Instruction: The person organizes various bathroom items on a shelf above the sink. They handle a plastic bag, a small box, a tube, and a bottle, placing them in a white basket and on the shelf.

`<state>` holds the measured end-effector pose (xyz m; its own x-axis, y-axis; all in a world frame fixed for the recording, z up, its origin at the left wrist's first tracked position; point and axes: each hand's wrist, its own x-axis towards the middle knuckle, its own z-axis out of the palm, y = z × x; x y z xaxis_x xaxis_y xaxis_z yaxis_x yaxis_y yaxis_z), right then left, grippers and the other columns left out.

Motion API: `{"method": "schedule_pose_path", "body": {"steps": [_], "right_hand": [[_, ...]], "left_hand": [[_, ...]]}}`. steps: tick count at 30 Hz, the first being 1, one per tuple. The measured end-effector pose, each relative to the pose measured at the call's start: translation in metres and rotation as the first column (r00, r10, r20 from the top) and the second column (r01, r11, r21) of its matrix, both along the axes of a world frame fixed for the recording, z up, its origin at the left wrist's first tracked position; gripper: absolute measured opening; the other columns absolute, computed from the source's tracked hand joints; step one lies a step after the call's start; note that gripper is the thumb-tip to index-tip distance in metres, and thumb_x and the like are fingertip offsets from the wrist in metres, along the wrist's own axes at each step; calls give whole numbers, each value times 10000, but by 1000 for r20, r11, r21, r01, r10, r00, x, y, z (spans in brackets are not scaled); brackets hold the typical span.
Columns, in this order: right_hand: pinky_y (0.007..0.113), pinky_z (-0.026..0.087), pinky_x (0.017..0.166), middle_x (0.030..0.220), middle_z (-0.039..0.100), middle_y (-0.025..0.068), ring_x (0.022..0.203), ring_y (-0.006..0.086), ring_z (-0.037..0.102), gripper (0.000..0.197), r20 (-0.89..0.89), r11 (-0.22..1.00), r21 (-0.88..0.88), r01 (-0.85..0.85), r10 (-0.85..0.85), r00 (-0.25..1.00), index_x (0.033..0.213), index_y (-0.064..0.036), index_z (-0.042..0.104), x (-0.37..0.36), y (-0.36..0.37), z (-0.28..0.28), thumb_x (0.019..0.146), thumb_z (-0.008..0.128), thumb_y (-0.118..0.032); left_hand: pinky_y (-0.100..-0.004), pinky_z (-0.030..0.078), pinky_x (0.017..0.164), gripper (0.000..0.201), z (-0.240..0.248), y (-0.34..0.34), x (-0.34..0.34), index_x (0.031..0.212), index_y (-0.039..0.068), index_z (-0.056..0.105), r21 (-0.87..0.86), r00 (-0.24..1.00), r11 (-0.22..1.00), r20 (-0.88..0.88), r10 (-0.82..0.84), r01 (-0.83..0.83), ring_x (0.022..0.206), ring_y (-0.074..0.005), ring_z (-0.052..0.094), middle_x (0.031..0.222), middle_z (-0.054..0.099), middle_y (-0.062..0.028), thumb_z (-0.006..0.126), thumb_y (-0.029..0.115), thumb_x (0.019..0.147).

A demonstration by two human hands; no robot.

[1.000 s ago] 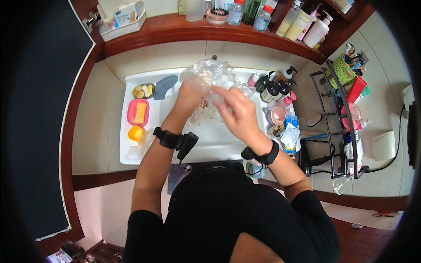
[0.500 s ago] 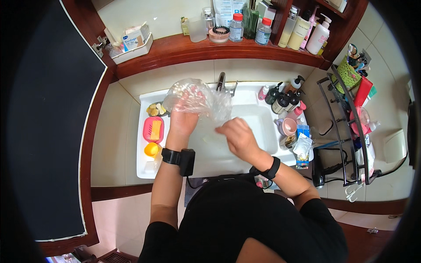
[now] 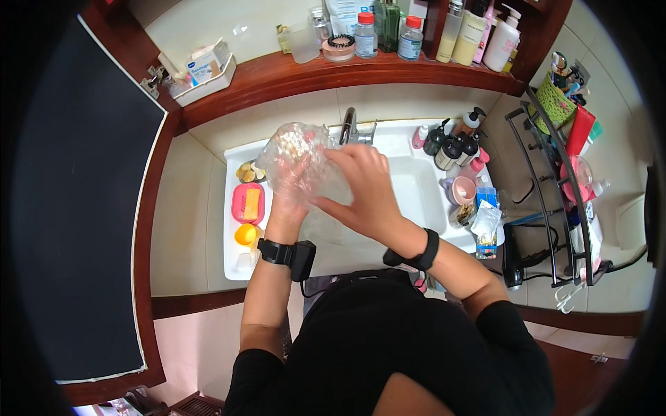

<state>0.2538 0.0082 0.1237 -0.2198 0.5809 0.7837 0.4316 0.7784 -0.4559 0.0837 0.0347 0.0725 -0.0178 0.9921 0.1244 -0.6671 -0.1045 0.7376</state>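
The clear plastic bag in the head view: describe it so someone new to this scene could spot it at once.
Start at the white sink under the wooden shelf. Over its left half, just left of the faucet, both hands meet: the left hand is inside the clear plastic bag and the right hand grips it from the side. It is the only crumpled see-through thing there, unlike the pink soap dish beside it.

Crinkled clear plastic bag (image 3: pixel 300 163), glossy and see-through. Beneath it a smooth white glazed sink (image 3: pixel 416 187), a shiny metal tap (image 3: pixel 349 125), and a polished reddish wood shelf (image 3: pixel 277 73) behind.
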Motion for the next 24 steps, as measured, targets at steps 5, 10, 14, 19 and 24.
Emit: {"method": "schedule_pose_path", "body": {"steps": [5,10,14,19,24], "right_hand": [[411,424,852,1057,632,75,992,297,585,296,179,999,-16,-38,40,983,1073,-96,690,-18,24,-29,811,783,-196],[394,429,842,1021,636,69,964,283,597,222,-4,993,-56,-106,106,994,1058,-90,694,-42,14,-22,848,722,-155],[399,433,846,1022,631,66,964,282,595,209,78,992,-28,-121,123,989,1059,-72,679,-42,25,-42,855,686,-119],[433,447,980,1196,646,79,1090,302,602,195,-21,986,-42,-161,160,987,1040,-77,661,-59,21,-37,846,673,-100],[465,418,1092,1332,633,84,1226,333,582,214,112,870,54,-491,483,868,1092,-79,661,-70,8,-48,885,680,-124]], "left_hand": [[-406,463,1095,527,-7,3,-4,1488,75,443,3,991,994,65,-113,113,1304,-265,550,1444,552,-108,611,175,999],[-391,427,1125,519,-31,3,-20,1509,56,433,95,888,941,313,-337,324,1310,-254,543,1432,567,-123,498,309,1061],[-390,419,1135,512,-29,-2,-16,1511,29,432,-128,996,991,84,-38,48,1309,-239,538,1469,545,-127,459,307,1082],[-378,416,1136,509,-24,-8,-17,1508,20,438,-233,998,971,-29,50,-56,1316,-221,529,1501,519,-119,435,318,1095],[-366,413,1139,516,-38,-19,-32,1524,31,430,-145,981,985,181,-71,98,1330,-210,518,1514,507,-106,440,316,1095]]}}
